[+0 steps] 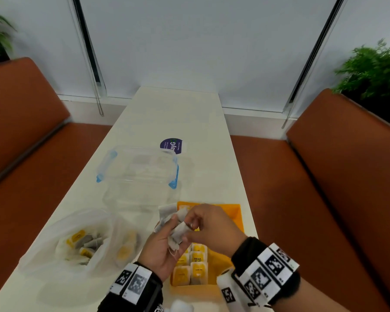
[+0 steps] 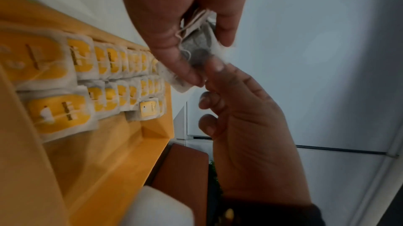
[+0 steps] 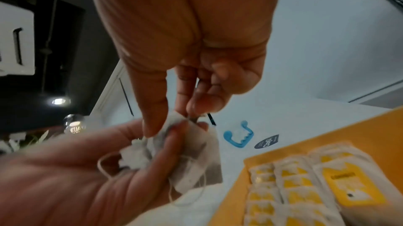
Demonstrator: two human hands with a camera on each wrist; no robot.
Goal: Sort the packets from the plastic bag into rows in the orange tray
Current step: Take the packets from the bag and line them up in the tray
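Left hand: fingers curled round a clump of tea bags with loose strings, held above the orange tray. Right hand: thumb and fingertips pinching one bag from the clump. Risk: tangled strings may drag extra bags out, dropping them onto the filled rows and disturbing them. Plastic bag, left of tray, holds more packets. Adjacent: clear clip-lid container, just behind the tray; white table.
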